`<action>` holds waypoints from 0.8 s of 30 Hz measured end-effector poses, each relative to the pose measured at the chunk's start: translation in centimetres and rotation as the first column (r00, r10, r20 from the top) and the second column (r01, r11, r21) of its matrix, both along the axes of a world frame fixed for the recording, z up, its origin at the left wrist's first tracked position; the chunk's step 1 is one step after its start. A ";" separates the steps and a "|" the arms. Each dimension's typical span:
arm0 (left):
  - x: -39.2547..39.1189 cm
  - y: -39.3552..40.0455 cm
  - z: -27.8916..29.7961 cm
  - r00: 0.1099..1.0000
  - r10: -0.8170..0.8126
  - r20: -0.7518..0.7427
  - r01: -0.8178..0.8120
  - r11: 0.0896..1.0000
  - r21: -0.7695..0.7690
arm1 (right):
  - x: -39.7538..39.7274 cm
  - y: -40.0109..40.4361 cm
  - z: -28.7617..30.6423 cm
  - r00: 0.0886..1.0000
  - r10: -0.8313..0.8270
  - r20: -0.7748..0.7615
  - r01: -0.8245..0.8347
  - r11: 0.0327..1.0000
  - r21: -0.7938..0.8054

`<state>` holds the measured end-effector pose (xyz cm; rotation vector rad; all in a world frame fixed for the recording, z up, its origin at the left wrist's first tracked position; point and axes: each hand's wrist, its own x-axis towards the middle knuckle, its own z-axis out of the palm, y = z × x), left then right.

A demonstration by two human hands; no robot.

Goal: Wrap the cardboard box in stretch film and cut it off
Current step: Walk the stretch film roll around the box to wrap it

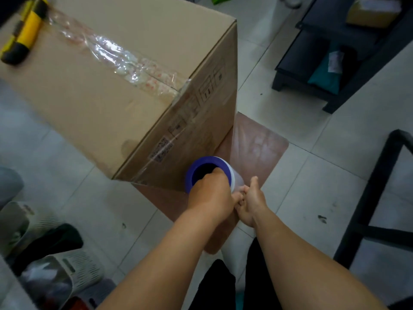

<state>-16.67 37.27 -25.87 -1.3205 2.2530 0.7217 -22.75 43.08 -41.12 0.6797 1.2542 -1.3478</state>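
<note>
A tall cardboard box (107, 86) stands on a brown sheet on the floor, taped along its top seam. Clear stretch film (225, 139) covers its near side and runs to a roll with a blue core (209, 168) held upright beside the box's lower right corner. My left hand (211, 198) grips the roll's top end, fingers hooked into the core. My right hand (251, 202) holds the roll lower down from the right, its fingers hidden behind my left hand. A yellow and black utility knife (22, 34) lies on the box top at far left.
A dark low shelf unit (339, 52) with packages stands at upper right. A black metal frame (375, 198) stands at right. White baskets with clutter (44, 265) sit at lower left. The floor is pale tile.
</note>
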 end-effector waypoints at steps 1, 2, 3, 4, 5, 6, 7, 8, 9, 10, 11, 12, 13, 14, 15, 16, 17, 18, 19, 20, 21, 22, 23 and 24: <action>0.6 0.0 0.0 1.000 -0.019 0.003 0.019 1.000 -0.007 | 0.8 0.1 -0.2 1.000 -0.011 -0.006 0.011 1.000 0.006; 1.2 0.0 -0.1 0.999 -0.040 0.006 0.040 0.999 -0.018 | 1.5 0.1 -0.2 1.000 -0.020 -0.010 0.020 1.000 0.005; 1.7 0.0 -0.1 0.998 -0.059 0.007 0.059 0.998 -0.029 | 2.2 0.1 -0.3 1.000 -0.026 -0.016 0.026 1.000 0.003; 2.3 0.0 -0.2 0.997 -0.077 0.007 0.077 0.996 -0.040 | 2.7 0.2 -0.2 0.999 -0.030 -0.021 0.030 1.000 -0.001; 2.8 0.1 -0.2 0.996 -0.092 0.006 0.092 0.995 -0.049 | 3.3 0.2 -0.1 0.999 -0.032 -0.028 0.032 0.999 -0.002; 3.3 0.1 -0.2 0.994 -0.105 0.006 0.106 0.993 -0.057 | 3.7 0.2 0.1 0.999 -0.038 -0.031 0.038 0.999 -0.003; 3.7 0.1 -0.3 0.993 -0.117 0.005 0.118 0.991 -0.061 | 4.1 0.3 0.2 0.999 -0.040 -0.034 0.040 0.999 -0.003; 4.1 0.1 -0.3 0.992 -0.129 0.003 0.129 0.990 -0.063 | 4.6 0.4 0.2 0.999 -0.039 -0.035 0.039 0.999 -0.002; 4.5 0.2 -0.3 0.991 -0.137 0.002 0.137 0.989 -0.062 | 5.1 0.5 0.3 0.999 -0.037 -0.038 0.037 0.999 0.002; 4.8 0.2 -0.4 0.990 -0.144 0.004 0.144 0.988 -0.060 | 5.5 0.6 0.4 0.999 -0.036 -0.037 0.036 0.999 0.005; 5.1 0.3 -0.4 0.989 -0.149 0.007 0.149 0.987 -0.059 | 5.9 0.7 0.4 0.999 -0.036 -0.037 0.036 0.999 0.008; 5.4 0.3 -0.5 0.988 -0.153 0.008 0.153 0.986 -0.062 | 6.2 0.8 0.5 0.999 -0.035 -0.038 0.035 0.999 0.010; 5.7 0.4 -0.6 0.988 -0.154 0.009 0.154 0.986 -0.066 | 6.5 0.9 0.6 0.999 -0.031 -0.041 0.031 0.999 0.012; 5.9 0.4 -0.6 0.988 -0.153 0.010 0.153 0.986 -0.070 | 6.7 1.0 0.7 0.999 -0.022 -0.043 0.023 1.000 0.011; 6.1 0.5 -0.7 0.989 -0.149 0.009 0.150 0.986 -0.071 | 6.8 1.1 0.7 0.999 -0.016 -0.046 0.016 1.000 0.008; 6.3 0.6 -0.7 0.989 -0.145 0.009 0.145 0.987 -0.073 | 7.0 1.0 0.8 0.999 -0.014 -0.049 0.014 1.000 0.005; 6.5 0.6 -0.7 0.990 -0.139 0.010 0.140 0.987 -0.074 | 7.1 1.0 0.8 0.999 -0.011 -0.050 0.011 1.000 0.005; 6.6 0.6 -0.7 0.991 -0.131 0.014 0.132 0.988 -0.077 | 7.2 1.0 0.8 0.999 -0.005 -0.051 0.005 1.000 0.009; 6.7 0.6 -0.7 0.992 -0.121 0.018 0.122 0.989 -0.080 | 7.3 1.1 0.9 0.999 0.004 -0.051 -0.004 1.000 0.007; 6.8 0.6 -0.6 0.994 -0.111 0.023 0.112 0.990 -0.083 | 7.4 1.1 0.9 0.999 0.012 -0.048 -0.012 1.000 0.003; 6.9 0.6 -0.6 0.994 -0.102 0.030 0.104 0.991 -0.085 | 7.5 1.2 1.0 0.999 0.021 -0.038 -0.021 1.000 -0.002; 7.0 0.7 -0.6 0.995 -0.092 0.039 0.095 0.992 -0.087 | 7.6 1.2 1.0 0.999 0.032 -0.026 -0.033 0.999 -0.003; 7.1 0.7 -0.6 0.996 -0.081 0.049 0.085 0.992 -0.089 | 7.7 1.3 1.1 0.999 0.045 -0.018 -0.045 0.999 -0.003; 7.1 0.8 -0.5 0.996 -0.071 0.057 0.076 0.993 -0.090 | 7.9 1.3 1.1 0.998 0.059 -0.017 -0.059 0.998 -0.001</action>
